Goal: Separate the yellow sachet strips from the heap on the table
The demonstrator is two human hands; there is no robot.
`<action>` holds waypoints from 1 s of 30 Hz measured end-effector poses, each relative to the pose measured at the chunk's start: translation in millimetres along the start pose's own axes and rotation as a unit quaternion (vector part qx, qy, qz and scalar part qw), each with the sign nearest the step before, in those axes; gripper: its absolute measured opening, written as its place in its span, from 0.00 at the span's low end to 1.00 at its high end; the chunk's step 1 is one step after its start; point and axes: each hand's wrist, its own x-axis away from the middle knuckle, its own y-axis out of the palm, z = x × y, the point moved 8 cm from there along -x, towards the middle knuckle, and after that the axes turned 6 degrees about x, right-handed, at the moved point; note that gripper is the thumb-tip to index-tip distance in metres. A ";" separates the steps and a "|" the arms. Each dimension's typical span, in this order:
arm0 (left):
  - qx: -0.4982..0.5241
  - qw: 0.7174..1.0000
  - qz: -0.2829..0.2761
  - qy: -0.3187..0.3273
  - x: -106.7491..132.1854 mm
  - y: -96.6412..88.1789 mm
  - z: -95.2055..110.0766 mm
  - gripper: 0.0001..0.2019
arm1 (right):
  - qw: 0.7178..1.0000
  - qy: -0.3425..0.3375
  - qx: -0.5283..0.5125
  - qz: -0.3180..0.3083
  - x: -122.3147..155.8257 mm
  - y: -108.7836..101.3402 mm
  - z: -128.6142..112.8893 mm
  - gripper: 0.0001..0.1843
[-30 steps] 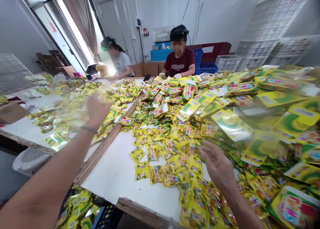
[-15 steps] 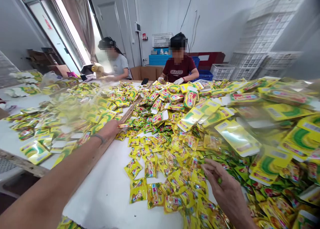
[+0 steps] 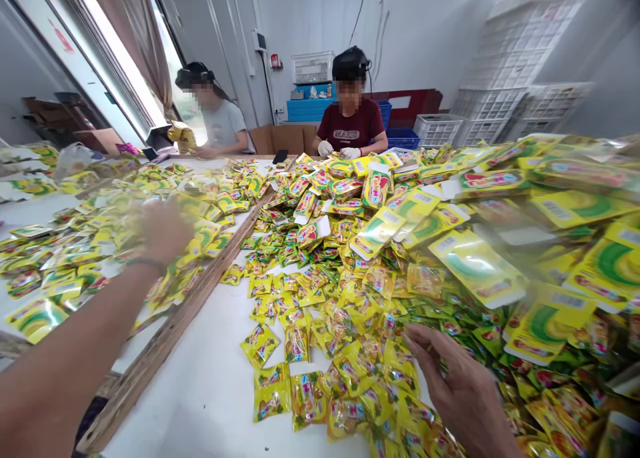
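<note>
My left hand [image 3: 165, 228] is smeared by motion over the flat yellow cardboard boxes [image 3: 37, 318] heaped beyond the wooden strip [image 3: 200, 291]. Its fingers are too blurred to show their pose or whether anything is in them. A dark band circles that wrist. On the near side, my right hand [image 3: 450, 371] hovers at the edge of the small yellow candy packets [image 3: 307, 398], with its fingers stretched loosely forward and nothing visible in them. Green candy packets [image 3: 487, 338] lie just past that hand.
More yellow boxes [image 3: 475, 265] are piled at the right, over the packets. Two people sit across the white table [image 3: 200, 385], one in a maroon shirt [image 3: 353, 125], one in a light shirt [image 3: 223, 125]. White crates [image 3: 520, 58] stand stacked behind at right. A phone [image 3: 281, 157] lies near the far edge.
My left hand has moved left and away from the wooden strip, where it had a small yellow box at its fingers, to over the left heap. My right hand has barely moved. The view has shifted slightly.
</note>
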 end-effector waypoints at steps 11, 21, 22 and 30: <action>-0.092 0.982 -0.154 0.064 77.9 156.4 107.6 0.19 | 0.995 0.054 -0.068 -0.038 -1.8 6.4 4.3 0.09; 0.397 0.906 -0.148 0.014 154.6 149.4 222.0 0.19 | 0.907 0.241 -0.332 -0.093 2.0 30.0 17.7 0.13; 0.435 0.883 -0.178 0.000 161.2 157.6 237.5 0.19 | 0.892 0.248 -0.366 -0.090 1.0 31.6 17.2 0.15; 0.491 0.834 -0.246 -0.055 189.8 201.1 285.9 0.37 | 0.831 0.291 -0.465 -0.093 0.5 44.4 25.3 0.23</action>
